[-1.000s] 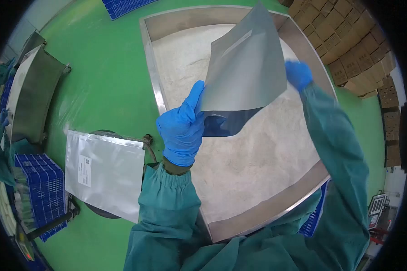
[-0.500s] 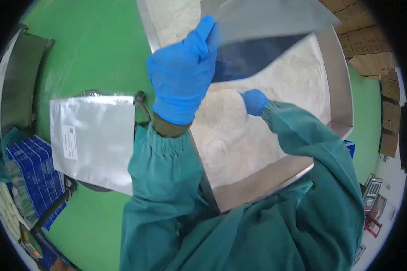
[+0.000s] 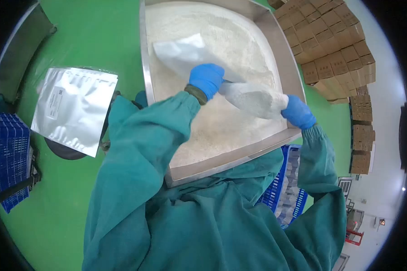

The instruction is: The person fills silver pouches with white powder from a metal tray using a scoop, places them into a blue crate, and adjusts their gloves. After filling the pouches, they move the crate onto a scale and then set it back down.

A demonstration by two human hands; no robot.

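My left hand (image 3: pixel 206 79), in a blue glove, is closed on the edge of a silvery foil bag (image 3: pixel 176 53) near its mouth. The bag is tilted over a large metal tray (image 3: pixel 145 67) of off-white powder (image 3: pixel 203 140). In my blue-gloved right hand (image 3: pixel 298 113) is a scoop (image 3: pixel 255 101) that carries powder; the fingers wrap round its handle end. The front of the scoop is at the bag's mouth, close to my left hand. How far it reaches inside cannot be made out.
To the left, a flat silver bag (image 3: pixel 74 108) with a label lies on a round stool (image 3: pixel 65 151). Blue crates stand at the far left (image 3: pixel 11 153) and beside the tray's near right corner (image 3: pixel 276 189). Stacked cartons (image 3: pixel 332 58) line the right.
The foil bag has come down and tilted low over the tray. My right hand has come out of the powder and moved right, bringing the loaded scoop to the bag. The view has shifted.
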